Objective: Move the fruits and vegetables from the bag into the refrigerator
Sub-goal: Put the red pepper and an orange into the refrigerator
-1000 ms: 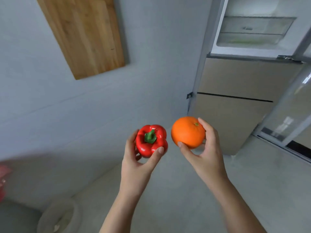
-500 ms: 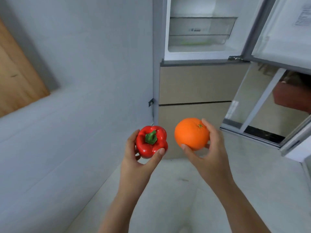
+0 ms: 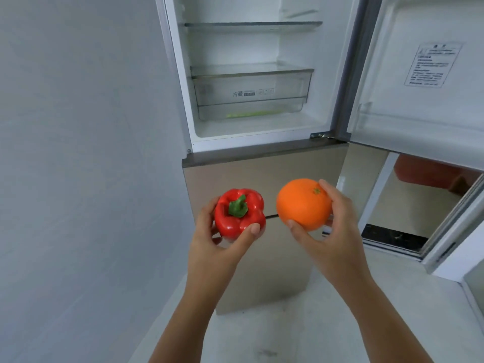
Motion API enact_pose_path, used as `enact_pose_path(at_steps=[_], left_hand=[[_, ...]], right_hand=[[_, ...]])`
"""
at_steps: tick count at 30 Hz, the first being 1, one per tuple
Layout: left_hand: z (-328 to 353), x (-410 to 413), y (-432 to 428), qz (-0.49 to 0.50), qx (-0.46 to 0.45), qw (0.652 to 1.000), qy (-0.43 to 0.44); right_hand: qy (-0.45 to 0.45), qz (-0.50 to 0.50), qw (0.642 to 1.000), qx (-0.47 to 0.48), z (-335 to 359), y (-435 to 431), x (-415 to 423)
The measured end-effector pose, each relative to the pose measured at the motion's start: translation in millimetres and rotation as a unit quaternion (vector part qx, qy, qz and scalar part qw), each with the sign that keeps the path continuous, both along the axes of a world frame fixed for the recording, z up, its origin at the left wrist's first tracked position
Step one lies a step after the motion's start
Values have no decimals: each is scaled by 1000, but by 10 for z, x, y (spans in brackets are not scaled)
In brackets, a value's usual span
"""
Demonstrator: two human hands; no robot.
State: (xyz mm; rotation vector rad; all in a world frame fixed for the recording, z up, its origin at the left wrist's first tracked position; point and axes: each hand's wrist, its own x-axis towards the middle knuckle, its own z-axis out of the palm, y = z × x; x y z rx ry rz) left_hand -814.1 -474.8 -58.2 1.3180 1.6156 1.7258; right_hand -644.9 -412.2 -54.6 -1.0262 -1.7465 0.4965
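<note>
Two pieces of produce are in our hands, raised in front of the open refrigerator (image 3: pixel 262 132). Our left hand (image 3: pixel 217 250) holds a red bell pepper (image 3: pixel 239 213) with its green stem up, the fingers (image 3: pixel 251 230) curled round its sides and closed on it. Our right hand (image 3: pixel 337 231) grips an orange (image 3: pixel 303 204) just beside the pepper, apart from it, thumb under the fruit and the other fingers wrapped over its far side. Neither piece is inside the refrigerator; both hang in the air before its beige lower front (image 3: pixel 262 179).

Above that front, the upper compartment stands open. We see white inner walls, a glass shelf (image 3: pixel 252 24) near the top and, lower down, a clear crisper drawer (image 3: pixel 251 93) pushed in, with small printed marks on its face. A thin streak of green (image 3: pixel 248 114) shows through the bottom of the drawer; we cannot tell what it is. The door (image 3: pixel 419 113) is swung out to the right, its white inner side facing us, with a printed label (image 3: pixel 429 65) on it, too small to read.

A plain pale grey wall (image 3: pixel 78 153) fills the left side and meets the refrigerator's edge. The floor (image 3: pixel 340 323) under our arms is light and faintly mottled. To the right, below the door, a pale frame with a dark threshold strip (image 3: pixel 392 235) opens onto another space, where a reddish-brown shape (image 3: pixel 432 174) sits, too unclear to name.
</note>
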Motion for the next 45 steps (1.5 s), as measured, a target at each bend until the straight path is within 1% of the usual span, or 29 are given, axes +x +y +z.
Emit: enact_pose_path(at_steps=[3,10,16,19,22,26,31,38,41,45], left_hand=[[16,21,364,-16,-10,1000,14],[42,-119,1260,-41,-1,999,17],[254,-465,2241,-56,32,998,7],[469,-723,2744,-59,57,997,5],[695,-970,3191,-59,61,996,16],[930,-1208,3648,-55,84,995,20],[1157,-1340,4119,-36,100,994,31],[1462,-1537,4610,-27,110,992,53],[1600,-1677,4789,1,112,992,59],[1745,-1840,5080,21,100,993,65]], right_hand=[[3,-7,1000,-10,-26,328,51],[-3,-41,999,-10,-84,1081,21],[-18,-70,997,31,112,1990,-248],[-18,-58,997,40,345,2455,-493],[-18,-46,997,60,558,2857,-716],[-10,-42,996,83,743,3278,-929],[-2,-30,993,116,1000,3678,-1119],[57,12,984,170,1421,4247,-1254],[83,33,977,193,1628,4478,-1318],[90,60,969,221,1883,4786,-1377]])
